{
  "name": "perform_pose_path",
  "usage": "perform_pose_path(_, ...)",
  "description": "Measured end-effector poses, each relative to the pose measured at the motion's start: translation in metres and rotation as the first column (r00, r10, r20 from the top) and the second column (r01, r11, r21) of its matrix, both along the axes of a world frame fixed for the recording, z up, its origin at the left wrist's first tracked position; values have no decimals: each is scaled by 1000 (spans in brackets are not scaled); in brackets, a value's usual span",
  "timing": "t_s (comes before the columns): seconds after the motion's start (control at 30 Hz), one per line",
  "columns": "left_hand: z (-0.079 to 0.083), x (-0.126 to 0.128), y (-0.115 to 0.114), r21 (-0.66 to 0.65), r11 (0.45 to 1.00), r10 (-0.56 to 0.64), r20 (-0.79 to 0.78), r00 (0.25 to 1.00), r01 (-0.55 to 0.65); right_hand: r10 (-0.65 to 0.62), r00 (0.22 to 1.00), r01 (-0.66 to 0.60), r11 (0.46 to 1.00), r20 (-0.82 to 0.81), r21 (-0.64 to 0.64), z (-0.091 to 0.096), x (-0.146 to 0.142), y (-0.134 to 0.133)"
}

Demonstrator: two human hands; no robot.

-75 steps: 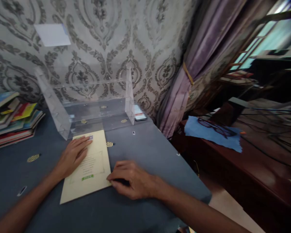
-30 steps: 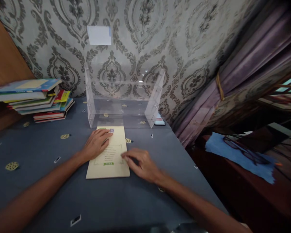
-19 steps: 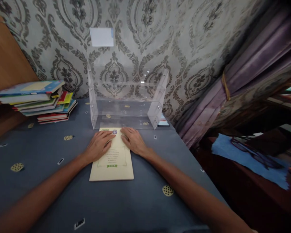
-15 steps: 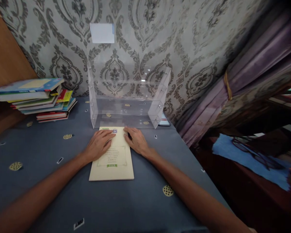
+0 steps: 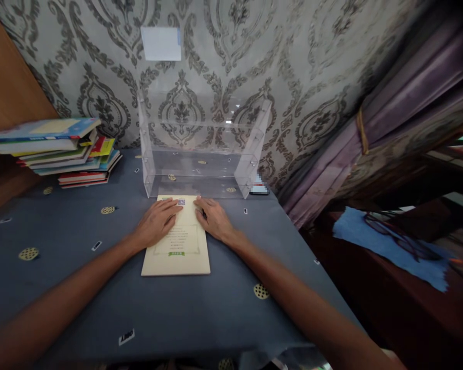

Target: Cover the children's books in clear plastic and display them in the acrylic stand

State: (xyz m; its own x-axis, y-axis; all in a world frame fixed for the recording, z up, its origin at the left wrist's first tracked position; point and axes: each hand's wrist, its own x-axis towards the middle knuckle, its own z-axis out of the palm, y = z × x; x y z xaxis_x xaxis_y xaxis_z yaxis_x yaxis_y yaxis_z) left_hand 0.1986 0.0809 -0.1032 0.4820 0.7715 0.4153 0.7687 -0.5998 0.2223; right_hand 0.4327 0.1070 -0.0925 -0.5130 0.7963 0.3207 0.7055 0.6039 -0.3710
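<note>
A thin cream booklet (image 5: pixel 179 247) with green print lies flat on the blue-grey tablecloth (image 5: pixel 81 288), its far edge just before a clear acrylic shelf (image 5: pixel 200 149). My left hand (image 5: pixel 157 222) lies flat on the booklet's upper left, fingers stretched out. My right hand (image 5: pixel 214 220) rests at its upper right corner, fingers extended along the edge. Neither hand lifts the booklet.
A stack of colourful books (image 5: pixel 57 151) sits at the back left by a wooden panel. A patterned wall with a white note (image 5: pixel 161 43) is behind. Purple curtains (image 5: pixel 374 118) hang right, above a dark wooden desk with a blue cloth (image 5: pixel 389 246) and cables.
My right hand moved from the booklet's lower right edge up to its far right corner. The booklet turned straight, facing the acrylic shelf. My left hand stayed on it.
</note>
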Motion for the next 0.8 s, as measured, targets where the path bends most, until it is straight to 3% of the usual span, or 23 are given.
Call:
perform_pose_path(0.5, 6, 3, -10, 0, 999, 39, -114, 993, -40, 25, 999, -26, 999, -27, -21, 3, 0, -48)
perform_pose_path(0.67, 23, 8, -26, 19, 997, 77, -220, 972, -75, 134, 983, -141, 989, -129, -46, -1, 7, -46)
perform_pose_path(0.8, 45, 8, -53, -34, 992, 104, -370, 923, -125, 245, 951, -265, 960, -188, -90, -3, 12, -39)
